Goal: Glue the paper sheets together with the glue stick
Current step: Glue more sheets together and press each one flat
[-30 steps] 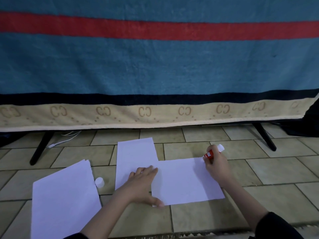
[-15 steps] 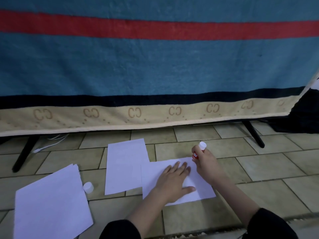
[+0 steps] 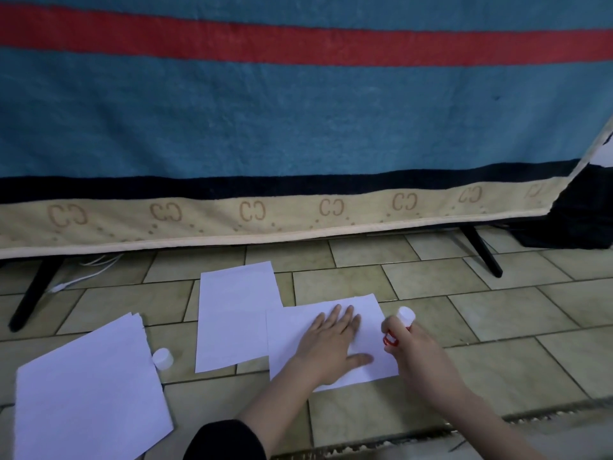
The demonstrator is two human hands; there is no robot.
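Paper stack [image 3: 89, 390] is seen nearest, at left on the tiled floor [image 3: 514, 370], a white cap [image 3: 163, 358] beside it. Left hand [image 3: 331, 351] is pressed flat, fingers straight, on the right-hand sheet [image 3: 371, 333], which overlaps the upright sheet [image 3: 235, 313]. Glue stick [image 3: 399, 327] is gripped in the right hand [image 3: 419, 355] at that sheet's right edge; a striped blanket [image 3: 298, 111] hangs beyond.

The right hand [image 3: 419, 353] wraps most of the glue stick [image 3: 399, 327], so only its white end and a bit of red show, and whether its tip meets the paper can't be made out. The left hand [image 3: 331, 350] covers the middle of the right sheet [image 3: 368, 313], which overlaps the edge of the upright sheet [image 3: 235, 313], hiding that seam. The stack of sheets [image 3: 86, 393] runs off the bottom edge, the hanging blanket [image 3: 298, 127] is cropped at the top and sides and hides whatever the black legs [image 3: 31, 293] carry.
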